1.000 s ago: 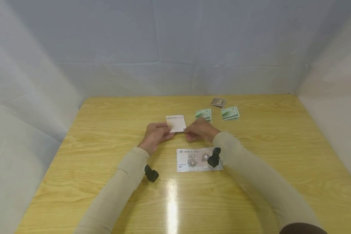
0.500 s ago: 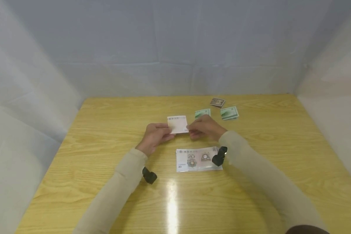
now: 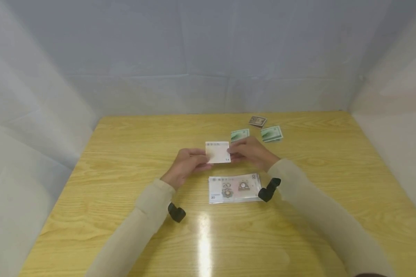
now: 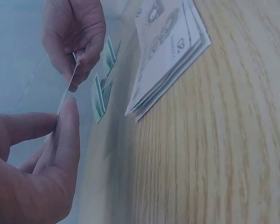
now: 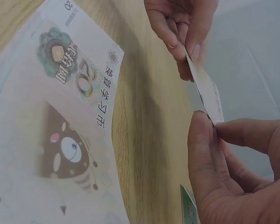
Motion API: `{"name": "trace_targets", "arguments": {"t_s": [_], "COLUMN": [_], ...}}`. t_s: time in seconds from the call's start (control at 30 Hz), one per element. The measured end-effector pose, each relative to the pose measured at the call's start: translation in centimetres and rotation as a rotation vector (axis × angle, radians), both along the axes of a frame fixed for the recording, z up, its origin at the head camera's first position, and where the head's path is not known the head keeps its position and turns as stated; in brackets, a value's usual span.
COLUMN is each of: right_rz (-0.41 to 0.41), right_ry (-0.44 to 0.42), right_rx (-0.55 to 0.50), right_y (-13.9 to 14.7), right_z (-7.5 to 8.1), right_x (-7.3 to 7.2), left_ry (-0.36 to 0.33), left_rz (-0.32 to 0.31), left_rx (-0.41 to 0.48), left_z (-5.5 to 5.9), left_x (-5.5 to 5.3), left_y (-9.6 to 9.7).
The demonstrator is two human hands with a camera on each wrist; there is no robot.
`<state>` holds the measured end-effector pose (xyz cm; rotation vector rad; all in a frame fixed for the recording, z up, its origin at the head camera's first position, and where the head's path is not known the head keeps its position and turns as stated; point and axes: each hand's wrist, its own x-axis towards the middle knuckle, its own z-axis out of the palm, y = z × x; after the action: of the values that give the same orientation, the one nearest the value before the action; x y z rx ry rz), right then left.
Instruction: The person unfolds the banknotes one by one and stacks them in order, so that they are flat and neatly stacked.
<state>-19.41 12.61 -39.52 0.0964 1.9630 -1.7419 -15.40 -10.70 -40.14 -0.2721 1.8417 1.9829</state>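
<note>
Note (image 3: 217,152): held up between the two hands, off the table (image 3: 142,238), just beyond the stack (image 3: 234,189); it's squarer than the stacked ones, so I'd guess it's folded.
Slip risk: only its edges are pinched, so if one side let go too soon, I think it could swing down or spring back out.
Crease risk: uneven pressure from the two sides could leave a fold crooked; pulling both ways could tear it.
Green notes (image 3: 240,133) (image 3: 272,134): the right hand (image 3: 252,153) overlaps the nearer one from above, so a low sweep might nudge it.
Stack risk: the right wrist's camera (image 3: 269,189) hangs over its right end; a dropped wrist could scatter the loose sheets.
Left hand (image 3: 186,164): reaching forward and inward, thumb and fingers gripping the note's left edge.
Right hand: angled in from the right, thumb and fingertips pinching the opposite edge.
Arms: both stretched forward, wrists well apart, the right one passing beside the stack.
</note>
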Motion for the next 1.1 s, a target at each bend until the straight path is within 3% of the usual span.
{"name": "trace_targets", "arguments": {"t_s": [0.3, 0.6, 0.83, 1.1], "right_rz": [0.000, 0.008, 0.026, 0.014], "right_ry": [0.010, 0.024, 0.023, -0.008], "right_rx": [-0.008, 0.009, 0.037, -0.008], "right_y": [1.1, 2.2, 2.4, 1.9], "right_z": [0.6, 0.8, 0.5, 0.3], "right_x": [1.6, 3.2, 4.5, 5.2], "left_ry": [0.103, 0.196, 0.275, 0.356], "left_rz": [-0.072, -0.086, -0.168, -0.193], "left_rx": [-0.108, -0.168, -0.207, -0.286], "left_z": [0.5, 0.7, 1.0, 1.2], "left_x": [1.4, 2.4, 3.5, 4.1], "left_y": [0.1, -0.3, 0.6, 1.6]}}
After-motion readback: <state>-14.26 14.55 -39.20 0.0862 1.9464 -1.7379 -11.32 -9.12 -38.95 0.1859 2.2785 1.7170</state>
